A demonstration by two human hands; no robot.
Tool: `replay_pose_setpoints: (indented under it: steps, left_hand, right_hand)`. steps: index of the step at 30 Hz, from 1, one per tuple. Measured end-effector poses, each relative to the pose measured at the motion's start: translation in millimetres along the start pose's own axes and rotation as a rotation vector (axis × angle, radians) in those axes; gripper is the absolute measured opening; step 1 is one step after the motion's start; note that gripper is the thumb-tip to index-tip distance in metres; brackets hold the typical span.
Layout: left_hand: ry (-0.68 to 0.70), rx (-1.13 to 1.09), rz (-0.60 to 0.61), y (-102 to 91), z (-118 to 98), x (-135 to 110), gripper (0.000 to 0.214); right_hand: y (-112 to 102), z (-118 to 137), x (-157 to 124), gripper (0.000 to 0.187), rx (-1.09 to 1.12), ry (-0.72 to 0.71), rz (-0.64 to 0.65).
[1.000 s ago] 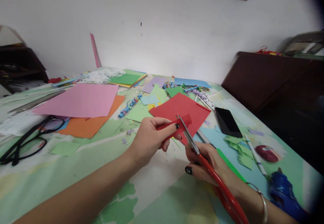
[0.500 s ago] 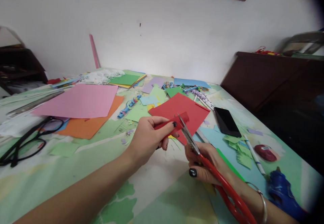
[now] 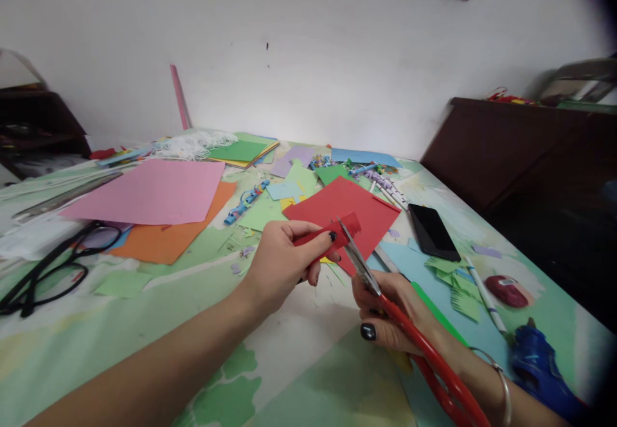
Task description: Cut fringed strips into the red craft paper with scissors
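Between thumb and fingers, my left hand pinches a narrow red paper strip held above the table. My right hand grips red-handled scissors, with their blades on either side of the strip near its right end. That end shows fine cuts along its edge. Beneath the strip lies a larger sheet of red paper. Part of the strip is hidden behind my left thumb.
Pink paper, orange paper and black glasses lie on the left. A phone, fringed green paper pieces, a marker and a blue glue gun lie on the right. Decorated blue sticks lie farther back.
Almost nothing differs. The scissor blades have shifted very slightly at the strip, and both hands hold nearly the same position.
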State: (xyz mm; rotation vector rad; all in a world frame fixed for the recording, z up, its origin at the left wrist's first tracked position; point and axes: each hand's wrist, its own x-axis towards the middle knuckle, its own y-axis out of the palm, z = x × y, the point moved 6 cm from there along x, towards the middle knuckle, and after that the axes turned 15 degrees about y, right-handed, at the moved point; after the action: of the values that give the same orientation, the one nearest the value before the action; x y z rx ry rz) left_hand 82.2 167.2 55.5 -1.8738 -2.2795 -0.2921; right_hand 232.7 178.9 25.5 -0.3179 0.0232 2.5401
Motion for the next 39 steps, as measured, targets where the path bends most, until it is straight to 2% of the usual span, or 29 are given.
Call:
replay_pose_setpoints:
  steps: [26,36,39]
  left_hand:
    - [-0.019,-0.065,-0.05,-0.1,-1.4,0.3,0.016]
    - [-0.015,-0.114,0.018,4.1,-1.2,-0.5,0.013]
    - [-0.004,-0.105,0.001,2.8,-0.9,0.7,0.014]
  right_hand:
    - [4.8,5.0,-0.5,0.045,-0.033,0.059,-0.019]
    - [5.1,4.5,-0.4,0.043,-0.009,0.066,-0.024]
    - [5.1,4.6,-0.7,0.043,-0.017,0.059,-0.024]
